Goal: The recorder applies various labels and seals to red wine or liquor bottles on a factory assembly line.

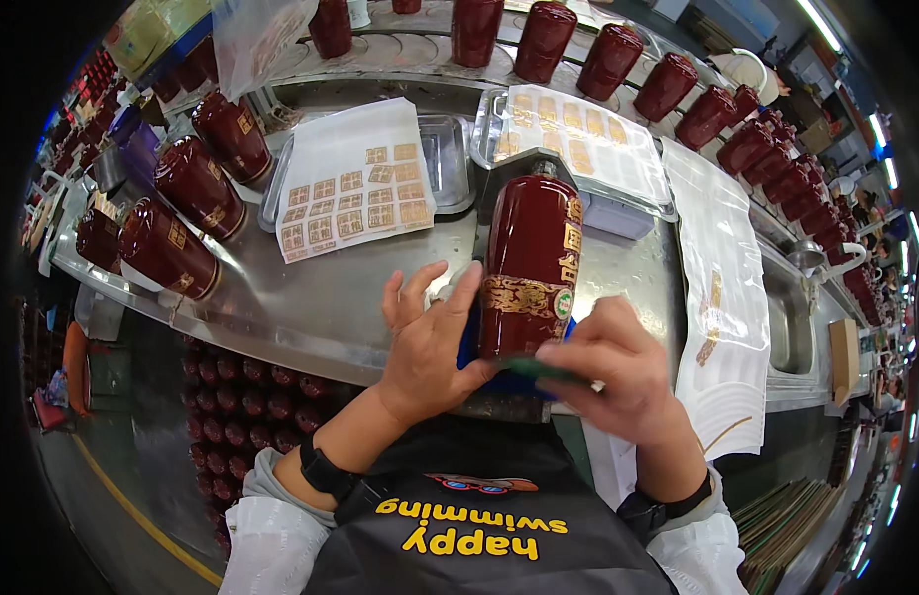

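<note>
A glossy dark-red bottle (528,238) with gold lettering and a gold patterned band lies in front of me, neck pointing away, over a blue support (467,342). My left hand (429,332) is beside its left side with the fingers spread; its thumb reaches the bottle's near end. My right hand (618,372) is closed around a thin dark-green flat piece (541,370), which lies across the near end of the bottle. Motion smears that piece, and its exact kind is unclear.
A sheet of gold labels (355,178) rests over a metal tray at left; another label sheet (569,129) covers a tray behind the bottle. Several red bottles (200,186) stand at left, others (546,42) along a conveyor. A long white sheet (717,297) and sink (789,307) are at right.
</note>
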`<move>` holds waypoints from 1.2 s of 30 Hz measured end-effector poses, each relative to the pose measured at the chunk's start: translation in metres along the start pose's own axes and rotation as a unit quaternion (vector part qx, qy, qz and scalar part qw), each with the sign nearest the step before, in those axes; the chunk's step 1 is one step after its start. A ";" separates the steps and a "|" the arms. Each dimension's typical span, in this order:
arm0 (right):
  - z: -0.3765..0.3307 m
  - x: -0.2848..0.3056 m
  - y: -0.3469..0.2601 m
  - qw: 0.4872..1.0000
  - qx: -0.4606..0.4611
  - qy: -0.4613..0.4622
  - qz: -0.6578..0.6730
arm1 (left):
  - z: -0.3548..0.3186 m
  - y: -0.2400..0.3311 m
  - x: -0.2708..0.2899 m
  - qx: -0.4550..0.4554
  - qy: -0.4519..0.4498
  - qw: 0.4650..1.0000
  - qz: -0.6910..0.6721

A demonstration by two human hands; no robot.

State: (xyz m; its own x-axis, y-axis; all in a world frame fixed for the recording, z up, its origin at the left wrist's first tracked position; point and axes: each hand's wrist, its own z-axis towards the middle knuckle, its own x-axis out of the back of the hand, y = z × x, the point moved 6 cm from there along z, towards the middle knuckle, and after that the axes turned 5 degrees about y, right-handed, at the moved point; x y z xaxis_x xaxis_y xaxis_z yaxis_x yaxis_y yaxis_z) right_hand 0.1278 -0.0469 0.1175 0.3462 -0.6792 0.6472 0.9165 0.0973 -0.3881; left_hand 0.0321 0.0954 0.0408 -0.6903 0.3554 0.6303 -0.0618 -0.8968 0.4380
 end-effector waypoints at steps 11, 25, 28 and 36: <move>-0.005 -0.005 -0.005 0.997 -0.029 -0.066 0.040 | 0.005 0.001 0.000 0.017 -0.031 0.999 0.015; -0.045 -0.011 0.053 0.867 -0.424 0.157 0.211 | -0.009 0.008 -0.002 0.007 0.027 1.000 -0.010; -0.031 0.002 0.046 0.930 -0.320 0.154 0.096 | -0.009 -0.004 -0.009 0.063 0.004 0.997 -0.036; 0.009 0.001 -0.002 0.997 -0.073 -0.012 -0.033 | 0.014 0.006 0.005 0.021 -0.038 0.998 0.050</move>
State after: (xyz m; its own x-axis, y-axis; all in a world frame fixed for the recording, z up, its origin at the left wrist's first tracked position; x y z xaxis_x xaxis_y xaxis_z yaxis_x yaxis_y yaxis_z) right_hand 0.1281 -0.0412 0.1253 0.2933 -0.6629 0.6889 0.8986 -0.0547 -0.4352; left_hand 0.0381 0.0954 0.0553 -0.6353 0.2845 0.7179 0.0356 -0.9179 0.3952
